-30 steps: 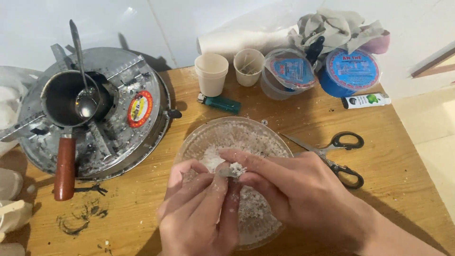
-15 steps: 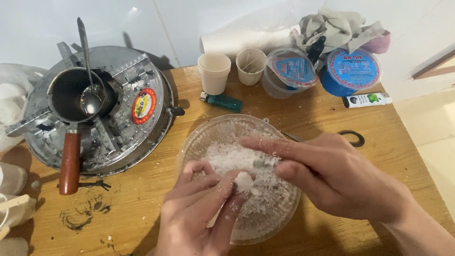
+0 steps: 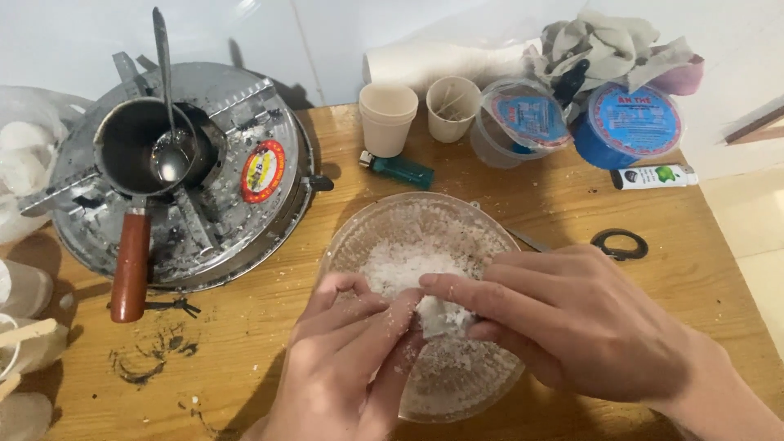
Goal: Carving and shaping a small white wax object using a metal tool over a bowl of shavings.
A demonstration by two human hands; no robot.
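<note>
Standing over a wooden table [image 3: 245, 351], the person works both hands above a clear round bowl [image 3: 384, 220] of white crumbly flakes, which sits at the table's near middle.

Left of the bowl stands a round metal stove [image 3: 245, 220], the biggest thing there, with a small metal pot [image 3: 122, 155] on it; the pot's brown handle [image 3: 131, 273] points toward the near edge and a ladle [image 3: 171, 155] rests inside.

Beyond the bowl, by the wall, lie a paper towel roll [image 3: 441, 61] and a crumpled grey cloth [image 3: 608, 41]. In front of them sit a blue-lidded tub [image 3: 629, 122] and a clear lidded tub [image 3: 523, 118], then two small paper cups [image 3: 388, 118].

The right hand [image 3: 588, 327] and left hand [image 3: 343, 367] meet over the bowl's near side, fingers curled in and pinched together on a white lump [image 3: 441, 314] held between them, just above the flakes.

Right of the bowl, scissors [image 3: 621, 243] peek past the right hand. A small white tube [image 3: 653, 176] lies farther right, and a green lighter [image 3: 400, 169] lies just beyond the bowl's far rim.
</note>
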